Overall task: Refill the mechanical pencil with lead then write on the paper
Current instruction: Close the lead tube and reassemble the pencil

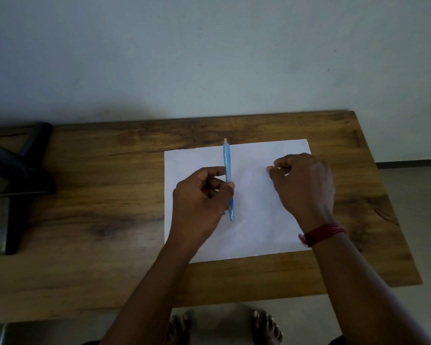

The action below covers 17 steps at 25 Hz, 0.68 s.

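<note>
head view: a white paper point(259, 235) lies on the right part of the wooden tabletop point(97, 207), and both hands work above it. the left hand point(204, 195) grips the blue mechanical pencil point(227, 165) low on its barrel, fingers curled round it and the thumb pressed to its side. the pencil stands over the left half of the sheet, its pale cap end pointing far and its tip pointing near, close to the paper. the right hand point(306, 188) hovers just to the right of it, apart from the pencil, with its fingertips point(271, 170) pinched together. a stick of lead may sit in that pinch, but anything so thin is lost in this dim picture, so i cannot tell. a red thread point(321, 232) circles the right wrist, and a black stand point(23, 170) sits at the left end of the tabletop.

the step in hand looks like the refill, with writing not yet begun: the sheet shows no marks. to do it well, keep the left grip firm and the barrel steady, free the cap end, and feed the lead straight down the tube without bending it. working low over the paper means a dropped lead lands where it shows.
</note>
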Available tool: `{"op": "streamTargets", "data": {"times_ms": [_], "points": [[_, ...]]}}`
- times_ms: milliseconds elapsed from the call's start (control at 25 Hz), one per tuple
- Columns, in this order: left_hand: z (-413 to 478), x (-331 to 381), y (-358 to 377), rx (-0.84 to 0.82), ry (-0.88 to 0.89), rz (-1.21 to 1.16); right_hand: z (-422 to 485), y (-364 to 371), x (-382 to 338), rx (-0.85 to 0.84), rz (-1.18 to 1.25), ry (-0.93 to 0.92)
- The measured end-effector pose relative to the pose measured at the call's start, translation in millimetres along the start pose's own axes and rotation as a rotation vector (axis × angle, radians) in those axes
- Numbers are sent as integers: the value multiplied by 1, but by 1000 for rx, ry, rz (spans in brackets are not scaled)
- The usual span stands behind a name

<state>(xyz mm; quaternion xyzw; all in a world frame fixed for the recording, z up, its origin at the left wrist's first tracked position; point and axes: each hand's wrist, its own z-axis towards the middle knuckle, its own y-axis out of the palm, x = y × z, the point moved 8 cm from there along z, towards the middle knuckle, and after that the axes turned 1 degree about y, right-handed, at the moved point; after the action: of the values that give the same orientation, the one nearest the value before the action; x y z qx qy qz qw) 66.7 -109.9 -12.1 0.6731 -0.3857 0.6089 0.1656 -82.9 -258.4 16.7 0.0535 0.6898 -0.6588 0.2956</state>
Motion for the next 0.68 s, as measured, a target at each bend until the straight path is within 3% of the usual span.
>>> {"op": "streamTargets", "data": {"times_ms": [440, 560, 680], "points": [[-1, 1, -3, 17, 0, 20, -2, 7, -9, -12, -140, -68], [0, 1, 0, 10, -11, 45, -1, 2, -13, 12, 240, -5], [1, 0, 3, -23, -9, 81, -3, 18, -12, -154, 833, 252]]}}
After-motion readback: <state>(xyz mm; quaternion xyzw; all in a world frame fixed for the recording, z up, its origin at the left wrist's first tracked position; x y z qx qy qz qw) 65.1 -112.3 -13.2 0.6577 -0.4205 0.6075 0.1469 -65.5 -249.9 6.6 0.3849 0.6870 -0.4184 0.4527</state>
